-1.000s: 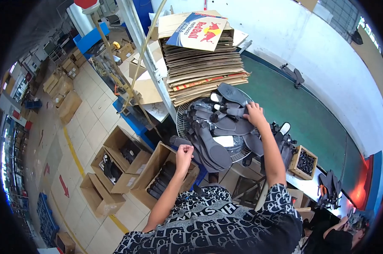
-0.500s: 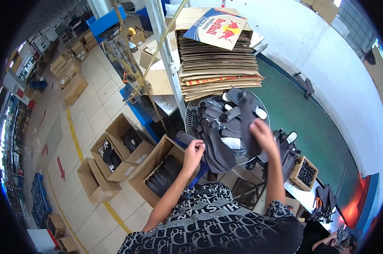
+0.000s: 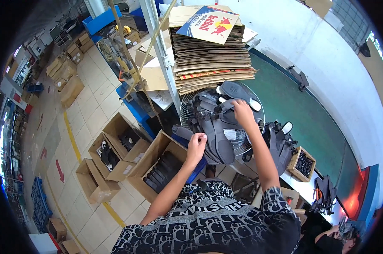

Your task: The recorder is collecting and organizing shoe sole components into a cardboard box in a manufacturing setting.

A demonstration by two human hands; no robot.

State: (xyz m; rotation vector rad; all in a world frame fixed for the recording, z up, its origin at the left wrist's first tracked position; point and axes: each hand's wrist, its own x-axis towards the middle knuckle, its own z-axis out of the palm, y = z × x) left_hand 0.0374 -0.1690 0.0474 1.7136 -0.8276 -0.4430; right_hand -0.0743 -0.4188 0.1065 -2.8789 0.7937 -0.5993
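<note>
Black open sandals (image 3: pixel 220 142) with straps lie heaped in a round wire basket (image 3: pixel 257 101), several of them overlapping at its near side. My right hand (image 3: pixel 243 114) reaches over the heap, fingers closed on a black sandal strap (image 3: pixel 226 106). At the near left of the heap, my left hand (image 3: pixel 196 148) has thumb and fingers pinched together beside the overlapping soles. What it grips, if anything, is hidden. Another dark sandal (image 3: pixel 236 90), sole showing, rests at the back of the basket near pale-ended pieces.
Flattened cardboard (image 3: pixel 215 57) is stacked behind the basket. An open carton (image 3: pixel 134 175) of black soles stands left, near smaller cartons (image 3: pixel 92 180). On the right, a wooden box (image 3: pixel 301 166) of small black parts sits on a bench; another person (image 3: pixel 333 239) is lower right.
My right hand has moved left and away from me, lowering the sandal it held raised onto the heap. The left hand stays pinched in nearly the same place. The view shifts slightly.
</note>
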